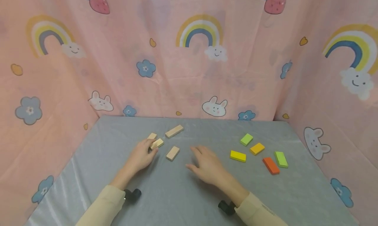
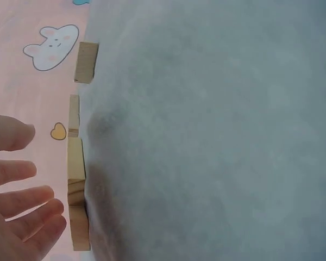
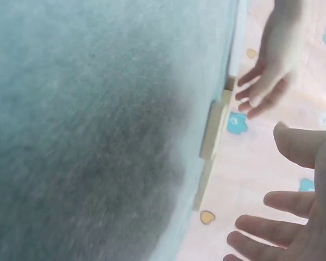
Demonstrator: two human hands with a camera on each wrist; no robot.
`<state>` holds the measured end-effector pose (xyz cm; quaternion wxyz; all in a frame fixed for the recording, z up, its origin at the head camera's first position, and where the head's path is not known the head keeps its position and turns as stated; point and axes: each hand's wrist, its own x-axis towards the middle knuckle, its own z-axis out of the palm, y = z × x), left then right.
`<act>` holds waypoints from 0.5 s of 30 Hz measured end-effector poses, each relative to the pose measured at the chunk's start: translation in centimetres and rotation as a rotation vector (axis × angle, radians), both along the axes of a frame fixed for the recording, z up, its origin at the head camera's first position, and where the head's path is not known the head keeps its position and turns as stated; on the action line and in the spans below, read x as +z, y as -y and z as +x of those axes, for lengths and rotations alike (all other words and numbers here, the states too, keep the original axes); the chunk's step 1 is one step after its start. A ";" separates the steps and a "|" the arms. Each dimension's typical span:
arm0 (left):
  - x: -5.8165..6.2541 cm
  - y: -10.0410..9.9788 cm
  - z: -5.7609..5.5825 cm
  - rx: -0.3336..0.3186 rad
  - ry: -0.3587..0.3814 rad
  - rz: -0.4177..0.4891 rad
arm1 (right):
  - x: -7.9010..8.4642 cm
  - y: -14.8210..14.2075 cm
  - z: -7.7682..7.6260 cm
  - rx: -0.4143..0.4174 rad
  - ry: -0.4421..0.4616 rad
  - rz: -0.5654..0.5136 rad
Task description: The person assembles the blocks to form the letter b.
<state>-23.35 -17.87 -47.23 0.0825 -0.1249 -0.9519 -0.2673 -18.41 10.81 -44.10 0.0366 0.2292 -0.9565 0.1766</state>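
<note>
My left hand (image 1: 142,156), its fingers spread and relaxed, hovers beside two plain wooden blocks, a nearer one (image 1: 157,143) and a farther one (image 1: 152,136) partly hidden by the fingers. In the left wrist view there is a gap between the fingertips (image 2: 57,206) and the wooden blocks (image 2: 77,157). A third plain block (image 1: 172,153) lies between the two hands, and a longer-looking one (image 1: 174,131) is farther back. Over the cloth right of these, my right hand (image 1: 208,165) holds nothing, its thumb and fingers apart.
To the right lie several coloured blocks: yellow (image 1: 238,156), light green (image 1: 246,139), orange-yellow (image 1: 257,148), red-orange (image 1: 271,166) and another green one (image 1: 281,159). Grey cloth (image 1: 183,193) covers the table. Pink patterned curtains (image 1: 177,84) enclose its back and sides.
</note>
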 end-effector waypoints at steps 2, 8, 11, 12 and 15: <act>0.1 -0.1 -0.1 0.008 0.024 0.009 | -0.3 0.5 -0.4 0.015 0.007 -0.007; 0.3 -0.4 -0.7 0.018 0.091 0.004 | -1.0 1.5 -1.9 0.037 0.052 -0.024; 0.2 -0.4 -1.2 0.015 0.101 0.001 | -1.2 1.9 -2.5 0.038 0.074 -0.044; 0.2 -0.4 -1.3 0.013 0.102 0.001 | -1.2 2.1 -2.7 0.038 0.080 -0.047; 0.0 -0.4 -1.6 0.005 0.097 -0.010 | -1.4 2.6 -3.1 0.049 0.076 -0.037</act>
